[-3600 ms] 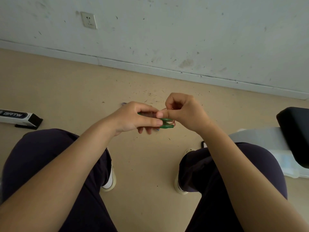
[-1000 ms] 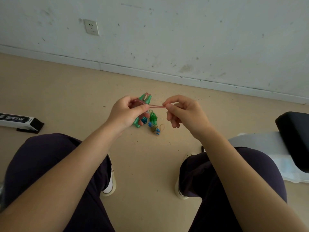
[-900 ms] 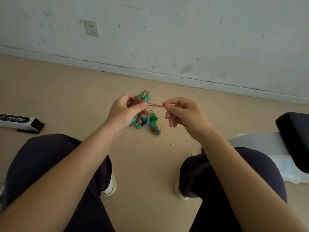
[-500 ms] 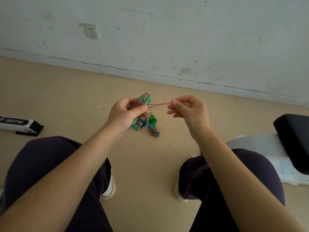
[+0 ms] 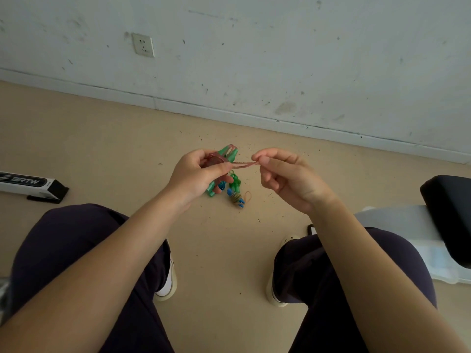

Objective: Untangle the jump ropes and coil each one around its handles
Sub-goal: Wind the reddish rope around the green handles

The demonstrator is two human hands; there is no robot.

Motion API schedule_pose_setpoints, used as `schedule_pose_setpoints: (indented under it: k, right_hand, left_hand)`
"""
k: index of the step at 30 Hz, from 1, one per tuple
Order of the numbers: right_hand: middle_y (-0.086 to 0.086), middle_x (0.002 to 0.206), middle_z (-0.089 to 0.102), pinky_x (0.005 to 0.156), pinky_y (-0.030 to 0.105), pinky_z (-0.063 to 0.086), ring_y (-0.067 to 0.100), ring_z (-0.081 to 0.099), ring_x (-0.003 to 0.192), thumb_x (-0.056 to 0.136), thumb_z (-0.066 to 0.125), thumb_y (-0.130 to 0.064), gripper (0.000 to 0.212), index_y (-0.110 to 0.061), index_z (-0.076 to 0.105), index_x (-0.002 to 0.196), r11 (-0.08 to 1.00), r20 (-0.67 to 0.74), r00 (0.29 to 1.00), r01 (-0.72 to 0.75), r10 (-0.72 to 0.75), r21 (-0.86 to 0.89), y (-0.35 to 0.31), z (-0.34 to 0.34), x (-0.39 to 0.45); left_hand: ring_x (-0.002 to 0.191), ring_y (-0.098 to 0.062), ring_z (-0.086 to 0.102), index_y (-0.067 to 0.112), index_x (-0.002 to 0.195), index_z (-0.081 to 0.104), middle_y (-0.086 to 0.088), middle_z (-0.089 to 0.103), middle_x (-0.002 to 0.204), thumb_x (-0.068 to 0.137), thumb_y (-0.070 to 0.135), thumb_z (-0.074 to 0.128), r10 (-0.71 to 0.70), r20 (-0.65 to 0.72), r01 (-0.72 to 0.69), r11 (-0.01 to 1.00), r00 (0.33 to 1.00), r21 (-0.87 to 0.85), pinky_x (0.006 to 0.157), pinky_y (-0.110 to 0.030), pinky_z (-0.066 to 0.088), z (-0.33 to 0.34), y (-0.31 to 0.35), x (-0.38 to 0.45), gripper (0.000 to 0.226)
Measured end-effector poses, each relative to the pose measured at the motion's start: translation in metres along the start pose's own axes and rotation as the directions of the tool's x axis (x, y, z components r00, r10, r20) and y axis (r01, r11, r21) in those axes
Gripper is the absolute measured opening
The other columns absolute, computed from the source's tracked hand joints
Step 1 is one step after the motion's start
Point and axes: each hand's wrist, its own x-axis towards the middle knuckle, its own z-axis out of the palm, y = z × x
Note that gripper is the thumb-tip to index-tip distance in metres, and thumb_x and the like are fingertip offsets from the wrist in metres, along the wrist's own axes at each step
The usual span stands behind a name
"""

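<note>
My left hand (image 5: 197,174) grips a small jump rope with green handles (image 5: 228,153) and reddish-brown cord wound around them. A short stretch of that reddish cord (image 5: 244,164) runs taut to my right hand (image 5: 283,171), which pinches its end between thumb and forefinger. Below my hands, on the floor, lie other small ropes: a green one (image 5: 235,180) and a bundle with blue handles (image 5: 237,198) wound in tan cord, with a small loop beside it. Part of the pile is hidden behind my left hand.
The beige floor (image 5: 114,149) meets a white wall with a socket (image 5: 143,45). A white and black box (image 5: 30,184) lies at the left. A black seat (image 5: 448,212) over a white base stands at the right. My knees and shoes fill the foreground.
Since 3.6 s ago my hands have parted and a stretch of reddish cord is pulled out between them. Over the last second my right hand drew slightly rightward; the floor bundles have not moved.
</note>
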Motion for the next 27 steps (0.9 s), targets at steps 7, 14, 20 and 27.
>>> schedule_pose_setpoints:
  k: [7,14,20,27]
  right_hand:
    - [0.008,0.080,0.073,0.067,0.023,0.055,0.018,0.070,0.071,0.079,0.066,-0.008,0.022,-0.006,0.070,0.101,0.997,-0.086,0.994,0.069,-0.066,0.036,0.000,0.001,0.001]
    - [0.001,0.077,0.066,0.071,0.028,0.043,0.014,0.054,0.070,0.079,0.076,-0.035,0.015,-0.020,0.077,0.077,0.965,-0.211,0.959,0.142,-0.189,-0.220,0.008,0.001,0.004]
    - [0.005,0.063,0.056,0.075,0.035,0.049,0.024,0.056,0.066,0.099,0.049,-0.028,0.026,-0.010,0.059,0.083,0.986,-0.083,0.987,0.125,-0.135,-0.109,0.011,0.012,0.006]
    - [-0.005,0.059,0.038,0.049,0.016,0.036,0.007,0.033,0.048,0.103,0.047,-0.017,0.012,-0.010,0.037,0.104,0.936,-0.331,0.935,0.006,-0.130,-0.351,0.014,0.020,0.008]
  left_hand:
    - [0.067,-0.020,0.072,0.008,0.104,0.065,-0.012,0.076,0.082,0.086,0.009,0.075,0.003,0.033,-0.004,1.000,0.999,0.019,0.054,-0.034,0.051,-0.001,-0.003,0.000,0.020]
    - [0.071,-0.022,0.074,0.009,0.099,0.064,-0.009,0.076,0.083,0.085,0.006,0.075,0.005,0.065,-0.007,1.000,0.998,0.026,0.052,-0.033,0.052,0.003,-0.003,-0.002,0.017]
    - [0.078,-0.027,0.075,0.007,0.106,0.064,-0.010,0.076,0.089,0.085,0.006,0.076,0.014,0.100,-0.016,1.000,0.995,0.017,0.053,-0.033,0.053,0.005,-0.003,-0.003,0.025]
    - [0.077,-0.025,0.074,0.003,0.117,0.062,-0.011,0.074,0.090,0.086,0.001,0.073,0.041,0.146,-0.040,0.999,0.988,-0.009,0.052,-0.033,0.052,0.011,-0.004,-0.006,0.033]
